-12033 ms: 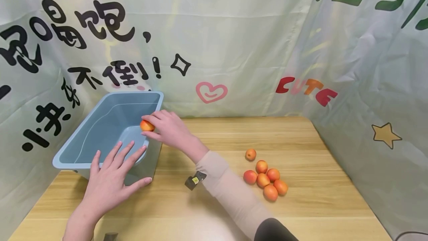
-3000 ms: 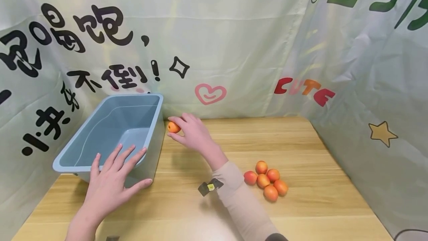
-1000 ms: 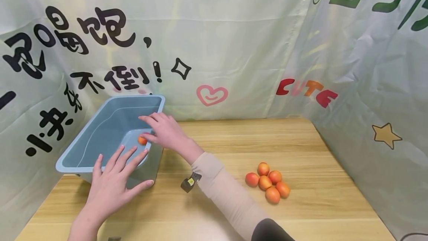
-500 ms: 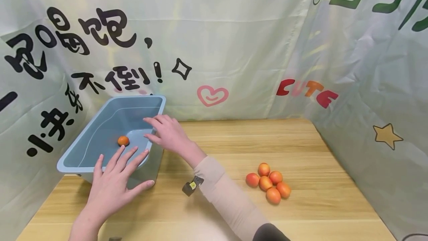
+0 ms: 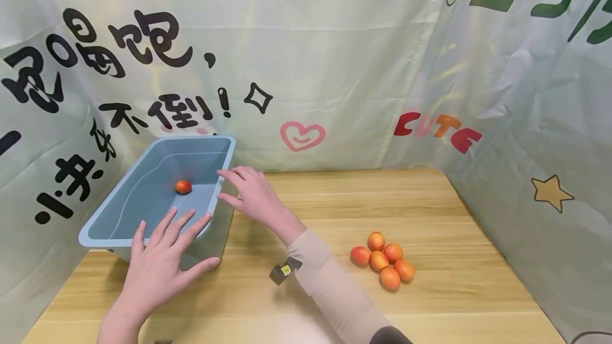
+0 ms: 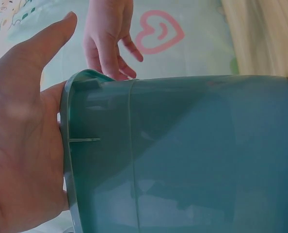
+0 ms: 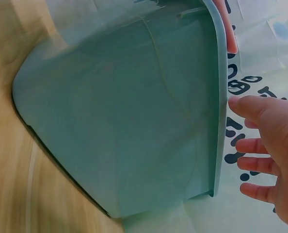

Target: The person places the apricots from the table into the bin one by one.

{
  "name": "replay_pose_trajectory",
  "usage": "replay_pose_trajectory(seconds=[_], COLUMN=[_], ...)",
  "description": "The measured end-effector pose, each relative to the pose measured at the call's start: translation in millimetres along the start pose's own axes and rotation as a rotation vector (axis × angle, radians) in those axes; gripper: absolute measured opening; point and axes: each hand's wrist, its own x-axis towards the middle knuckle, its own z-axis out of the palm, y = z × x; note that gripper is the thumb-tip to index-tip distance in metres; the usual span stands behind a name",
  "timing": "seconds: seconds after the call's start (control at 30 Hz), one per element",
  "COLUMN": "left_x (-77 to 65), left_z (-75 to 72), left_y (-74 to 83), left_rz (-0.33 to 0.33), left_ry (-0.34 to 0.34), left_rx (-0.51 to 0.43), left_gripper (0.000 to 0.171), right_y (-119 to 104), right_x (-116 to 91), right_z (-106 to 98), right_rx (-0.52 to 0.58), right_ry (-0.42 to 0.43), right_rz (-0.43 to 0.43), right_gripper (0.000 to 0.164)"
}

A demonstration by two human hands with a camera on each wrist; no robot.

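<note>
A blue plastic bin (image 5: 129, 179) stands at the left of the table, and one apricot-like orange-red fruit (image 5: 184, 187) lies inside it. My left hand (image 5: 158, 264) rests with spread fingers over the bin's near rim; the left wrist view shows the palm (image 6: 23, 141) alongside that rim. Over the bin's right rim is my right hand (image 5: 255, 195), fingers apart with nothing between them. In the right wrist view its fingertips (image 7: 248, 145) are close to the rim (image 7: 221, 111). Several more of these fruits (image 5: 379, 260) sit in a cluster on the table, right of the right forearm.
The wooden table (image 5: 459, 280) has a printed cloth (image 5: 354, 78) hanging behind it and along its sides. A small dark camera (image 5: 285, 270) is worn at the right wrist. A dark cable (image 5: 593, 336) shows at the lower right corner.
Twelve seconds ago and again three seconds ago, the right hand held a fruit. It let the latest one go into the bin, where it rolled, and has drawn back rightward. The left hand stays put.
</note>
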Motion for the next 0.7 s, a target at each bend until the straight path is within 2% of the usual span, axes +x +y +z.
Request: replay_pose_trajectory(seconds=[0.7], left_x=[1.0], left_z=[0.4], left_y=[0.1], left_rz=[0.007], left_ry=[0.020], left_rx=[0.002], left_gripper=[0.084], right_y=[29], right_x=[-38], right_z=[-1], right_rx=[0.014], right_ry=[0.090], right_rz=[0.019], right_gripper=[0.051])
